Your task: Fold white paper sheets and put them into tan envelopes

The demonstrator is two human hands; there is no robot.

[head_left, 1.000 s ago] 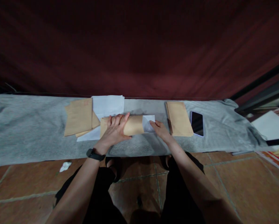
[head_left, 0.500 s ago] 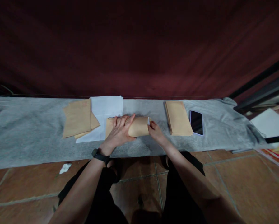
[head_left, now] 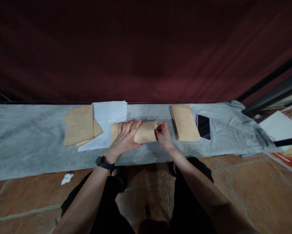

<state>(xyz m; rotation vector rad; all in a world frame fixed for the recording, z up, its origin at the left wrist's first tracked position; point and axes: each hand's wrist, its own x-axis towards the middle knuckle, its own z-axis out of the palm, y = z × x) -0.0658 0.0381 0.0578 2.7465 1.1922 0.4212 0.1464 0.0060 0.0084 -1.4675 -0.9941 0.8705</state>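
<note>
A brown paper envelope [head_left: 146, 131] lies sideways on the grey cloth in front of me. My left hand [head_left: 126, 135] grips it from above, fingers across its top and the thumb along the near edge. At the envelope's right end, a bit of white paper [head_left: 156, 125] shows in the mouth. There my right hand [head_left: 162, 133] pinches the end edge with curled fingertips, which partly hide what they hold. Under the left side lie white sheets [head_left: 109, 113], next to two or more loose brown envelopes [head_left: 79, 125].
A stack of brown envelopes [head_left: 185, 123] stands right of my hands, beside a phone [head_left: 203, 127] in a pale purple case. Grey cloth [head_left: 33, 139] covers the long bench. Behind it hangs a dark red curtain [head_left: 146, 58]. A crumpled white tissue [head_left: 67, 178] lies on the tiled floor.
My right hand has turned and its fingers have risen slightly at the envelope's open end. The left hand keeps its hold. The view has shifted a little.
</note>
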